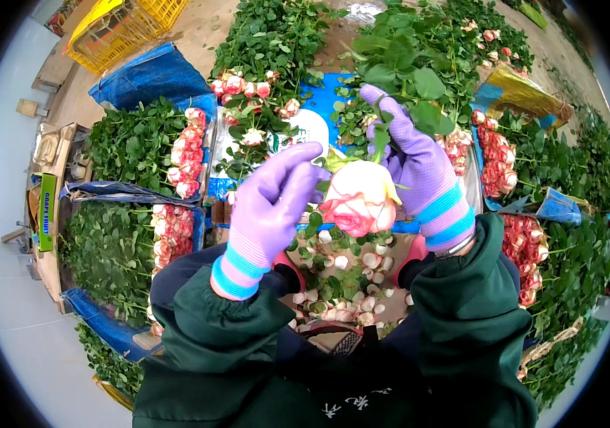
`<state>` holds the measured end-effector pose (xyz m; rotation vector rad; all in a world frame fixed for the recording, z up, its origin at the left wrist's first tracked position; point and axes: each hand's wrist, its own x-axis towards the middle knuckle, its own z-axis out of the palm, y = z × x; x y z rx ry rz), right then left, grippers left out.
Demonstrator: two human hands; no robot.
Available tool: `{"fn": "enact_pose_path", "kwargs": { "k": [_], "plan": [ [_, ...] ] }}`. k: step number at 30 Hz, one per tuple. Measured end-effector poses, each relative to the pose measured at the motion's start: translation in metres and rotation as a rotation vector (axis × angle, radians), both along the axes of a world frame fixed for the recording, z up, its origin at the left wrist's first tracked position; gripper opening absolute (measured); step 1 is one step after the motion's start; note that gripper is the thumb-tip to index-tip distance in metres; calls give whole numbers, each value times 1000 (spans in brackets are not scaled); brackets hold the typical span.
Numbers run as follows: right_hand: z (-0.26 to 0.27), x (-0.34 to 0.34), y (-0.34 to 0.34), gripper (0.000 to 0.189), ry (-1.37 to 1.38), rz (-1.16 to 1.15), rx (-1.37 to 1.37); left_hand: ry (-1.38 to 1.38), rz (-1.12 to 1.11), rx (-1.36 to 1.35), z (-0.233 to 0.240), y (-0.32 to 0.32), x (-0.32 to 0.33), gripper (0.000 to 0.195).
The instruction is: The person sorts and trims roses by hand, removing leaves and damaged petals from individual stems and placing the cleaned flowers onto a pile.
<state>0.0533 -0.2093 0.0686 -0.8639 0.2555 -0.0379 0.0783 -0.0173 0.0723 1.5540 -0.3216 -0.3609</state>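
My right hand, in a purple knit-cuffed glove, grips the leafy stem of a rose. That rose hangs head down, its cream petals edged in pink, and its leaves spread beyond my fingers. My left hand, gloved alike, is just left of the bloom with its fingers loosely bent and apart. Nothing shows between its thumb and forefinger; whether its lower fingertips touch the petals is hidden. Beneath the bloom, loose petals and leaves litter the floor between my feet.
Cut roses lie on a blue-topped work surface. Rose bundles fill blue-sheeted holders at left, and more bundles stand at right. A yellow plastic crate sits at the far left, near a green-sided carton.
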Motion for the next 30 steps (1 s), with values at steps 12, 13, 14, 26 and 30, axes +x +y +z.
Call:
{"fn": "enact_pose_path", "kwargs": {
  "k": [12,13,14,26,30],
  "plan": [
    [-15,-3,14,33,-130,177,601,-721,-50,177,6,-14,-22,48],
    [-21,-4,15,33,-185,215,622,-733,-45,160,6,-15,-24,49],
    [-25,-5,15,33,-238,254,641,-738,-56,161,8,-16,-25,50],
    [-9,-8,21,39,-204,216,370,-350,-232,1,-11,-10,-37,37],
    [7,-8,13,44,-319,322,336,-819,-260,213,-17,-12,-32,47]
  ]
}}
